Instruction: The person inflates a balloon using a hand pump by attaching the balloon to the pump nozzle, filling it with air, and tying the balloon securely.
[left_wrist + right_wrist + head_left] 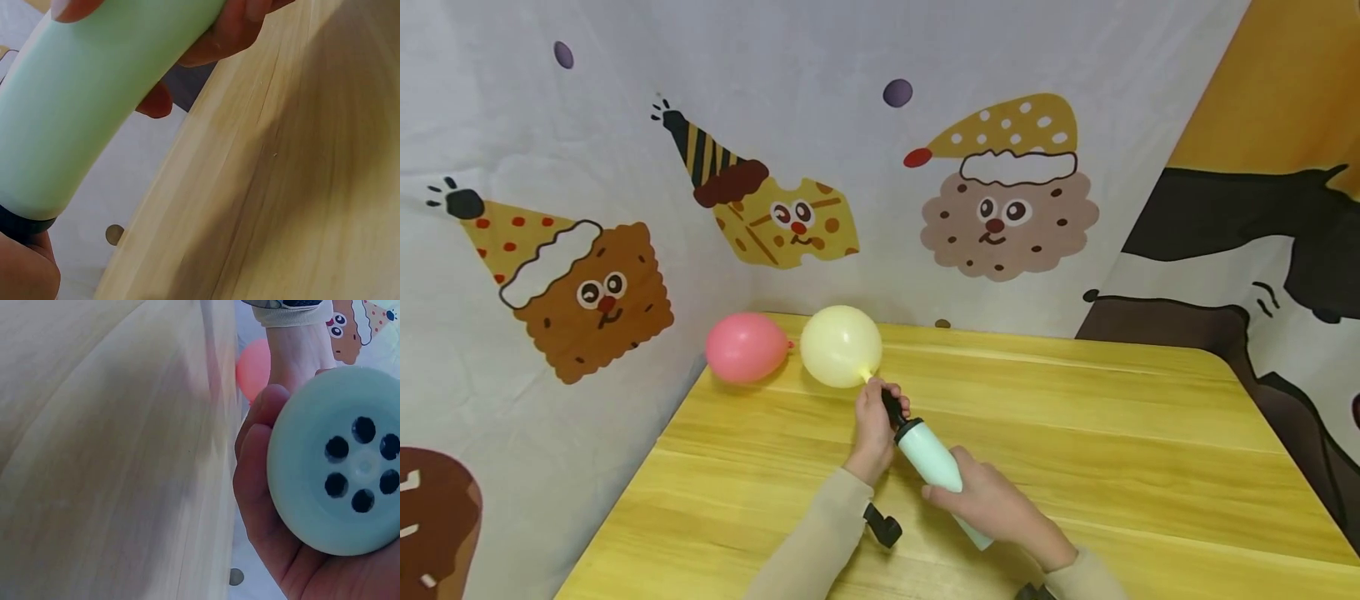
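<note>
A mint-green hand balloon pump (930,457) with a black nozzle end slants over the table in the head view. My right hand (988,496) grips its green barrel. With my left hand (875,421) I hold the black nozzle end, fingers curled about it. A round, inflated pale yellow balloon (841,346) sits on the nozzle tip, its neck at my left fingertips. In the right wrist view, the pump's round end cap (334,531) with several dark holes faces the camera. The green barrel (94,94) fills the upper left of the left wrist view.
A tied pink balloon (747,348) rests at the table's far left corner, beside the yellow one. The wooden table (1112,433) stretches away to the right. Behind it hangs a white cloth (820,50) printed with cartoon snacks. Black straps (882,527) circle the wrists.
</note>
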### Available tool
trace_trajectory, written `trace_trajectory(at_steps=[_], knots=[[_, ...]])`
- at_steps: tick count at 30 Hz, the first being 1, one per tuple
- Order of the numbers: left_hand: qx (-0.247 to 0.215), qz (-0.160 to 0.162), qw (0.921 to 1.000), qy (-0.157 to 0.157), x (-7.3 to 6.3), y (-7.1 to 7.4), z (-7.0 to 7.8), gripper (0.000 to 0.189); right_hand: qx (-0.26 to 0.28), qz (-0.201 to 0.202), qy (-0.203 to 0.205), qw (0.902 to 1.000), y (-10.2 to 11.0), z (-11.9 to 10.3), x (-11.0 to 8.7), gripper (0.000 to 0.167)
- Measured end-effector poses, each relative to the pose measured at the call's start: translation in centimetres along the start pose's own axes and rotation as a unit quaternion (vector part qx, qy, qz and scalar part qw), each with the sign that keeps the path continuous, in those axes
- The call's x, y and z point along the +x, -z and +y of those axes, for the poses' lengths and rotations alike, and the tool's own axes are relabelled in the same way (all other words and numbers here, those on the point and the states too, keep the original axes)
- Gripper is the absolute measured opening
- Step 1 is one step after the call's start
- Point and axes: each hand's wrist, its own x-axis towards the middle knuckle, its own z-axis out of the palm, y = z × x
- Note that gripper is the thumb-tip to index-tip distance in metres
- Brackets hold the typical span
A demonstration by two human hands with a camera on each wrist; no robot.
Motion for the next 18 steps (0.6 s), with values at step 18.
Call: trace_trajectory(at_steps=[18], knots=[[0.002,0.013,0.9999,-0.005,0.61,-0.42,0.13,0.034,-0.024,0.028,-0.015,0.9992,-0.06,0.66,-0.82,0.067]])
